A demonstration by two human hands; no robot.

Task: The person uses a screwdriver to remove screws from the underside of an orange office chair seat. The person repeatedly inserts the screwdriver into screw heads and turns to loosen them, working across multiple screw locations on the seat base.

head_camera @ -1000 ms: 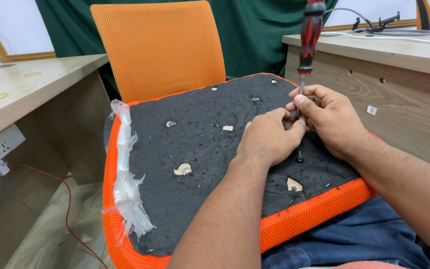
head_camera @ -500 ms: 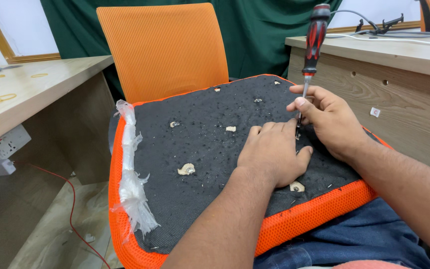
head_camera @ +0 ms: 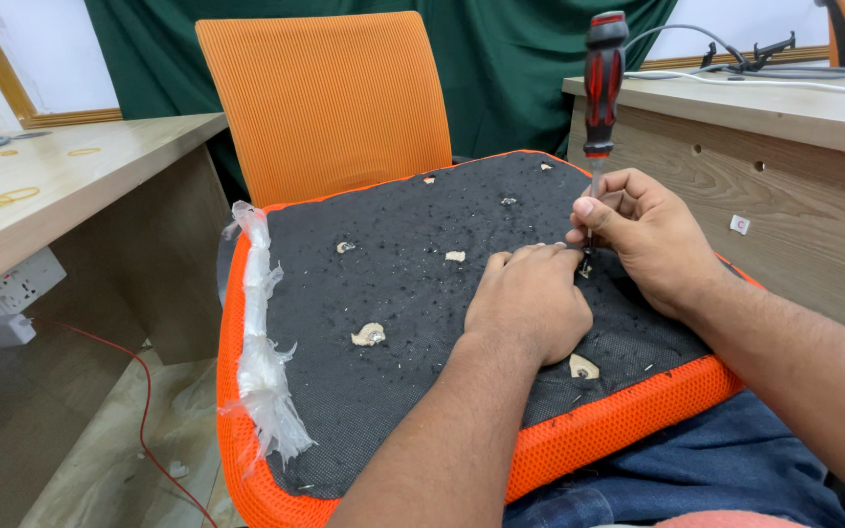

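Right now your right hand (head_camera: 652, 240) pinches the thin metal shaft of the screwdriver (head_camera: 603, 83) low down, so the red and black handle stands up tall with nothing gripping it. The tip points straight down at a spot on the seat (head_camera: 413, 323), near its right edge. I cannot see a screw under the tip; your fingers hide it.

Your left hand (head_camera: 530, 298) lies flat on the black underside of the seat, just beside the tip, pressing down and holding nothing. The seat rests on your lap, with its orange rim toward you.

Watch out: with the handle free, the screwdriver could tip over or slip off the spot if you push or twist. Your left fingers (head_camera: 525, 256) sit so close that a slip could poke them. The seat could also slide on your lap if you push sideways.

Torn plastic (head_camera: 264, 376) hangs on the left edge, well away from your hands. Little pale bits (head_camera: 369, 335) lie on the black cloth. An orange chair back (head_camera: 330, 103) stands behind the seat.
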